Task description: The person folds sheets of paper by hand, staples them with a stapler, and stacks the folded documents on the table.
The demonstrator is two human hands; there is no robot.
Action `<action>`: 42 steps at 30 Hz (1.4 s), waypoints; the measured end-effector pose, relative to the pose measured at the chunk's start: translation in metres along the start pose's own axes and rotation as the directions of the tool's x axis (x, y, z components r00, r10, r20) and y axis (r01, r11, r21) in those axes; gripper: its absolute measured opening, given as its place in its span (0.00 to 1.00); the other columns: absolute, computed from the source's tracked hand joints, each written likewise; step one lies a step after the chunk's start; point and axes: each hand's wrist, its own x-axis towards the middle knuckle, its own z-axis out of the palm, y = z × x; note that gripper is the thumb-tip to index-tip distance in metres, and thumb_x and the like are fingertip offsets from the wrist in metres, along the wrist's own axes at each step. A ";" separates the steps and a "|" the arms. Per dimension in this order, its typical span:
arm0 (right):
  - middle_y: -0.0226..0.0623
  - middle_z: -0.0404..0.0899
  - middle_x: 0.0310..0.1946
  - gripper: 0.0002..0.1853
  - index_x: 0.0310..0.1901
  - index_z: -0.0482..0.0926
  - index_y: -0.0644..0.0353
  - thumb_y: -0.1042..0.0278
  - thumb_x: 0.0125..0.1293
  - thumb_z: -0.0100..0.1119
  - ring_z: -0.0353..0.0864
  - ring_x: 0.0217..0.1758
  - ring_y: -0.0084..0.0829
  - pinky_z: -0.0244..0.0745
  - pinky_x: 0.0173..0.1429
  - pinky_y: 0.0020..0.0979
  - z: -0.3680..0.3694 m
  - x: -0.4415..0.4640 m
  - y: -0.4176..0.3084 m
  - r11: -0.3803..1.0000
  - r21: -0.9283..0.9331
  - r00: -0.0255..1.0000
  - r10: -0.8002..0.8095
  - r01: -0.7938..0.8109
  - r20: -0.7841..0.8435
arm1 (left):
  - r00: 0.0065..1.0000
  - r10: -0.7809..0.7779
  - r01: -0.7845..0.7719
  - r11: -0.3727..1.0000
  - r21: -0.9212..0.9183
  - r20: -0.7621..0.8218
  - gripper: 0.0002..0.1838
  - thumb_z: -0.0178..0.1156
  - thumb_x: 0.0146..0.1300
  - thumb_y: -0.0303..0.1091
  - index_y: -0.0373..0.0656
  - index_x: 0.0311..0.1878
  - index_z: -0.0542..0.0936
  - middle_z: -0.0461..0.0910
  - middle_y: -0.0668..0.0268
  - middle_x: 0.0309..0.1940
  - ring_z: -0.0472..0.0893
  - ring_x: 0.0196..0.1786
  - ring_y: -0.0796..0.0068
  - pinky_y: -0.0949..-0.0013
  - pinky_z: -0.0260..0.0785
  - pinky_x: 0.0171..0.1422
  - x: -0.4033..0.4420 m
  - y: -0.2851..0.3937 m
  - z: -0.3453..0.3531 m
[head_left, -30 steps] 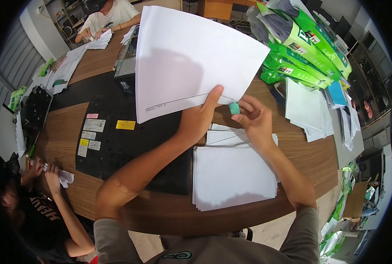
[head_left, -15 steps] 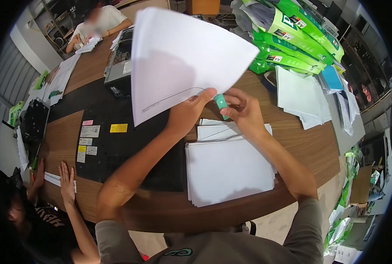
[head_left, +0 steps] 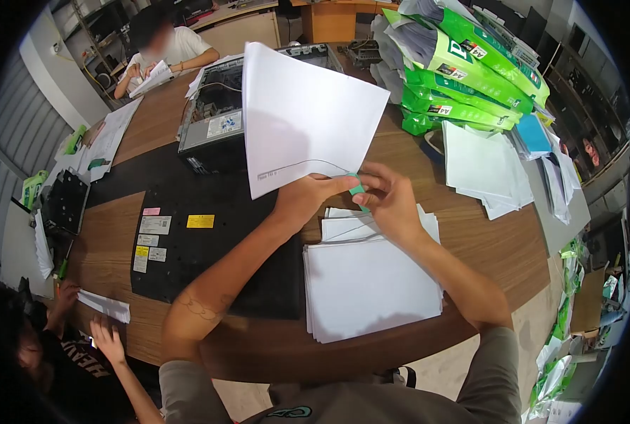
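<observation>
My left hand (head_left: 302, 203) pinches a bent sheaf of white paper (head_left: 308, 116) by its lower edge. The sheaf stands raised above the table, with a curved line and small print near its bottom. My right hand (head_left: 397, 206) is closed around a small green stapler (head_left: 358, 189), whose end meets the sheaf's lower right corner beside my left thumb. Part of the stapler is hidden by my fingers. Below my hands lies a stack of white paper (head_left: 375, 290), with more sheets (head_left: 339, 225) showing at its far edge.
An opened computer case (head_left: 212, 152) stands behind the sheaf, and a black panel with labels (head_left: 209, 261) lies left. Green A4 paper packs (head_left: 463, 92) are piled at the back right, near loose sheets (head_left: 484, 169). Two co-workers sit at the left, handling paper (head_left: 106, 306).
The sheaf and both my hands appear lower in view, with the stapler still at the corner. The near co-worker's hand has moved off the folded paper strip toward the table edge.
</observation>
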 end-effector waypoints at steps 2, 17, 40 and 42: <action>0.47 0.86 0.48 0.28 0.63 0.71 0.73 0.84 0.60 0.67 0.84 0.50 0.29 0.79 0.48 0.29 -0.002 -0.001 0.006 1.000 -0.008 1.000 -0.010 0.010 0.007 | 0.999 0.038 -0.038 0.999 0.008 -0.018 0.20 0.75 0.58 0.35 0.34 0.50 0.83 0.84 0.60 0.47 0.81 0.47 0.76 0.72 0.74 0.53 0.005 -0.010 0.000; 0.50 0.79 0.56 0.28 0.63 0.72 0.71 0.58 0.71 0.64 0.82 0.54 0.38 0.80 0.60 0.38 -0.044 0.029 -0.021 0.987 0.163 0.977 -0.049 0.015 0.207 | 0.918 0.301 -0.376 0.869 -0.321 -0.259 0.23 0.68 0.65 0.35 0.29 0.56 0.74 0.79 0.55 0.49 0.84 0.46 0.65 0.65 0.81 0.49 0.020 -0.021 -0.004; 0.58 0.76 0.57 0.26 0.63 0.73 0.69 0.63 0.67 0.64 0.75 0.60 0.52 0.69 0.64 0.46 -0.223 -0.065 0.003 0.104 -0.953 0.725 -0.627 -0.286 -0.286 | 0.768 0.221 -0.615 0.520 0.593 0.601 0.29 0.77 0.49 0.47 0.50 0.55 0.83 0.76 0.67 0.48 0.68 0.59 0.65 0.62 0.53 0.68 0.000 -0.041 0.019; 0.56 0.74 0.61 0.29 0.64 0.71 0.67 0.59 0.67 0.64 0.71 0.65 0.53 0.65 0.68 0.50 -0.151 -0.093 -0.037 0.471 -0.882 0.888 -0.403 -0.007 -0.223 | 0.761 0.225 -0.623 0.514 0.589 0.608 0.29 0.77 0.49 0.47 0.50 0.55 0.83 0.76 0.67 0.49 0.68 0.59 0.64 0.62 0.53 0.68 0.000 -0.040 0.019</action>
